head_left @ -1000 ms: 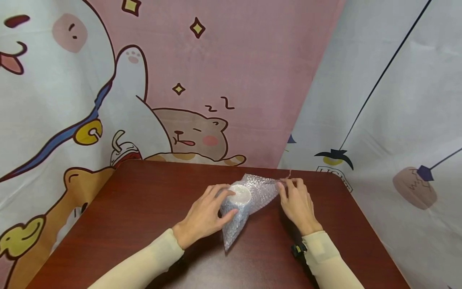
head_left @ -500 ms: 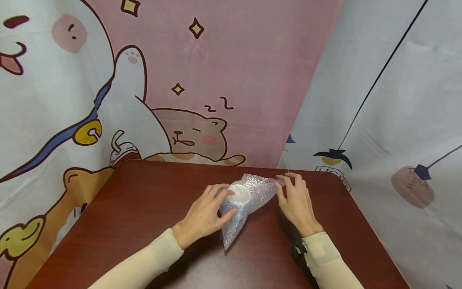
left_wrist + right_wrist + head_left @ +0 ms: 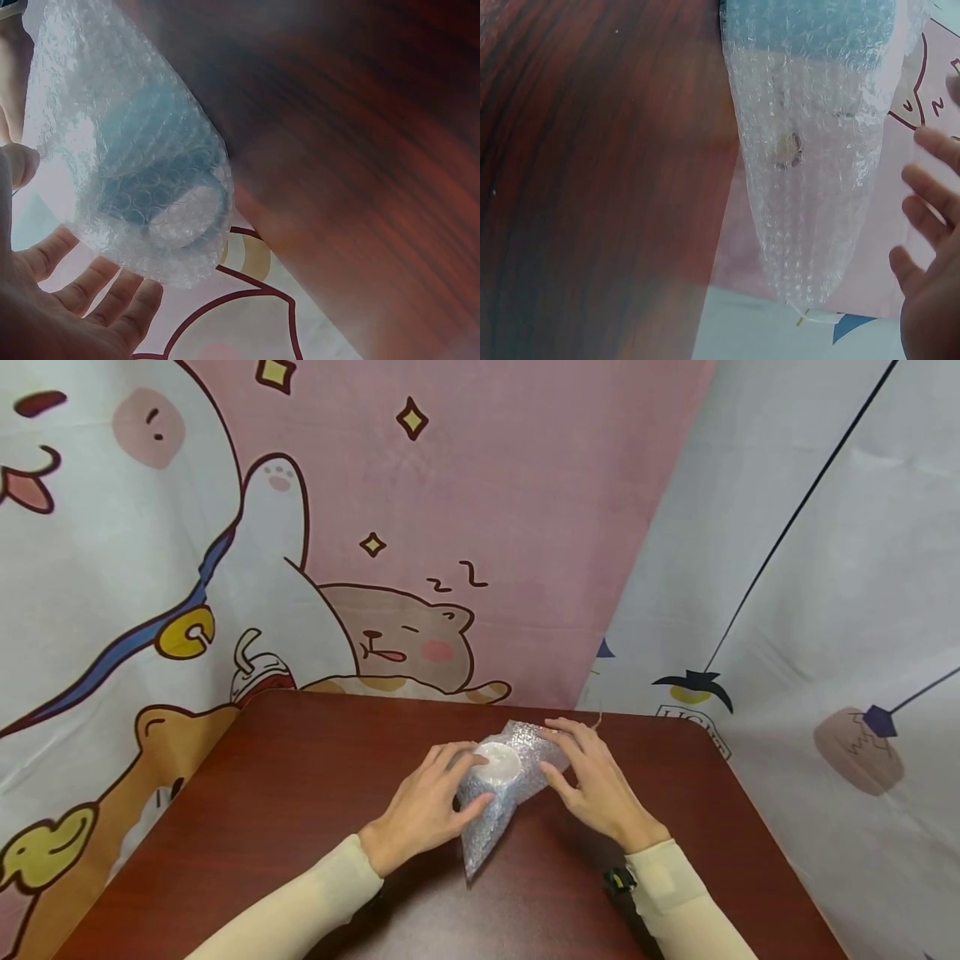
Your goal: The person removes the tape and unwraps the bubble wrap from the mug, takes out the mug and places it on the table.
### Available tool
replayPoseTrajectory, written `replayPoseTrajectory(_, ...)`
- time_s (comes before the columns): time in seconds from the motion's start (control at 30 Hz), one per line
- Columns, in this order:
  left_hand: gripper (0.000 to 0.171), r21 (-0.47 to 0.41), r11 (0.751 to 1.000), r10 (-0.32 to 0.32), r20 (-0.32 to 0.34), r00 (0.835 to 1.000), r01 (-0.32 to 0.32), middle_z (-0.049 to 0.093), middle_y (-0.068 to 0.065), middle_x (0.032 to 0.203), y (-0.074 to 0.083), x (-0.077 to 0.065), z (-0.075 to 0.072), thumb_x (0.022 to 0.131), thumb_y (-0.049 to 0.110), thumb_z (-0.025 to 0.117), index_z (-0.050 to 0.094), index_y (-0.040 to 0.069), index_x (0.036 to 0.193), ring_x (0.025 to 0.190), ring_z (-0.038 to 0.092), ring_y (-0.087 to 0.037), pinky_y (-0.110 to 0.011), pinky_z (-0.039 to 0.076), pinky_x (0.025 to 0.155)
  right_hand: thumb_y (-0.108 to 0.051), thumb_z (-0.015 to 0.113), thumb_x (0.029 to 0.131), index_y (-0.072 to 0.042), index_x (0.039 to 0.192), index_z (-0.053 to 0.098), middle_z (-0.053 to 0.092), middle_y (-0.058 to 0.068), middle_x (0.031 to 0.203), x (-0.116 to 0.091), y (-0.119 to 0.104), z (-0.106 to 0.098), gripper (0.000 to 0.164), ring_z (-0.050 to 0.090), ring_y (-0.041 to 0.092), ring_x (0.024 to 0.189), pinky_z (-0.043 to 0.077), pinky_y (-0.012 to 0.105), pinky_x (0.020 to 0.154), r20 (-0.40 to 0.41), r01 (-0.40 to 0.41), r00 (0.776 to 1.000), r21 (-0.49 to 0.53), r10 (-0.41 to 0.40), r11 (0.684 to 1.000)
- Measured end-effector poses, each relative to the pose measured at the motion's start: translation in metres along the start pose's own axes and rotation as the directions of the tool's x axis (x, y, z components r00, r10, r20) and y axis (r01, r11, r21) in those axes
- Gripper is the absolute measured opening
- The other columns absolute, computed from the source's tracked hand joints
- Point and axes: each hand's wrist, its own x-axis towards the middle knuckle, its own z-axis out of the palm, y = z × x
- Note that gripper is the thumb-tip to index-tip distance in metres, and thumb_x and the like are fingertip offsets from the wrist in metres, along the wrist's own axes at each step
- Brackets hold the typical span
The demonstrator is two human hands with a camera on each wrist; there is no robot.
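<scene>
A light-blue mug [image 3: 157,142] with a looped handle shows through bubble wrap [image 3: 75,97] in the left wrist view. In the head view, the mug's pale round end [image 3: 501,763] faces up at mid-table, and one pointed flap of bubble wrap [image 3: 486,843] reaches toward the front. My left hand [image 3: 420,806] holds the bundle from the left, thumb in front and fingers behind. Over the wrap's right flap, my right hand [image 3: 600,785] has its fingers spread and slightly bent. The right wrist view shows that hand beside the tapering wrap [image 3: 810,195], apart from it and gripping nothing.
The bundle stands on a dark red-brown table [image 3: 337,752]. Behind the table hangs a cartoon-printed cloth [image 3: 525,527]. A small dark device [image 3: 620,880] sits at the right wrist. A thin strand [image 3: 597,721] sticks up near the table's back edge.
My right hand has let go of the wrap's right tip and moved left over the flap, toward the mug. The left hand and the mug have stayed in place.
</scene>
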Motion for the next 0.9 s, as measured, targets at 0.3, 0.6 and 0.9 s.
replayPoseTrajectory(0.3,0.051,-0.003,1.0,0.001,-0.001,1.0,-0.001,0.065,-0.007,0.164,-0.001,-0.001,0.0,0.109,0.052,0.079,0.073,0.019,0.148,0.145,0.066,-0.033,-0.049,0.07,0.103,-0.048,0.084,0.106,-0.022,0.169,0.06,0.057,0.009,0.177,0.008,-0.006,0.002,0.071,0.053,0.033,0.167,0.035,0.069,0.142,0.143,0.111,0.984,0.001,-0.11,0.994)
replayPoseTrajectory(0.6,0.05,-0.004,1.0,-0.001,0.008,1.0,0.001,0.065,-0.007,0.164,0.001,0.0,-0.003,0.11,0.053,0.079,0.072,0.022,0.149,0.146,0.066,-0.032,-0.047,0.071,0.1,-0.054,0.09,0.1,-0.019,0.173,0.056,0.056,0.011,0.178,0.019,-0.005,-0.002,0.088,0.05,0.034,0.169,0.038,0.07,0.14,0.211,0.179,0.961,0.021,-0.179,0.984)
replayPoseTrajectory(0.9,0.052,-0.005,1.0,0.007,0.016,1.0,-0.007,0.065,-0.007,0.164,0.0,0.001,-0.004,0.111,0.054,0.078,0.071,0.021,0.151,0.147,0.065,-0.031,-0.047,0.071,0.099,-0.055,0.09,0.097,-0.017,0.175,0.054,0.053,0.01,0.181,0.028,-0.009,0.004,0.093,0.05,0.035,0.17,0.04,0.072,0.138,0.269,0.2,0.941,0.054,-0.207,0.978)
